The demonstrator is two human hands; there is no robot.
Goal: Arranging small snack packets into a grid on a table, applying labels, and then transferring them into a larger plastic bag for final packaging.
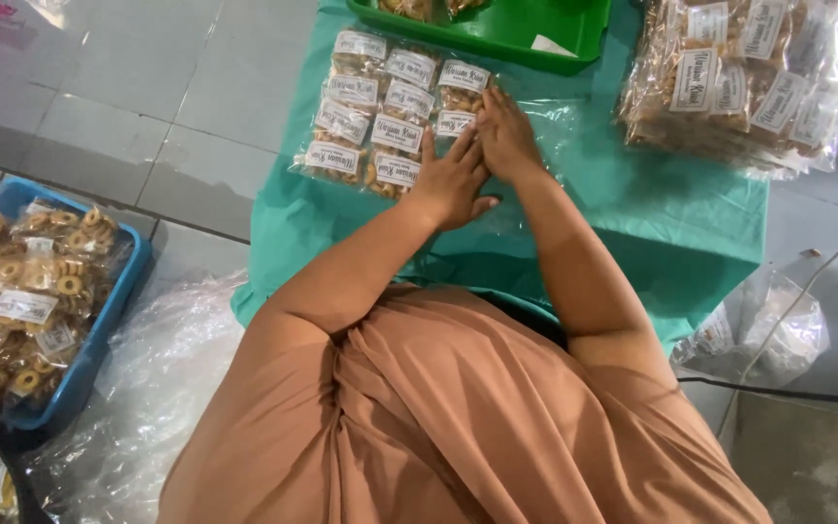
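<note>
Loose, softly folded orange-brown garment, short sleeves, bare forearms, no rings or watch visible.

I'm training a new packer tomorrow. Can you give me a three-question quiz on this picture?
1. True or false: the left hand and right hand lie on the packets and clear sheet.
2. The tray above the packets is: A blue, B green, C red?
3. What colour is the cloth under the packets?

Key: 1 true; 2 B; 3 green.
</note>
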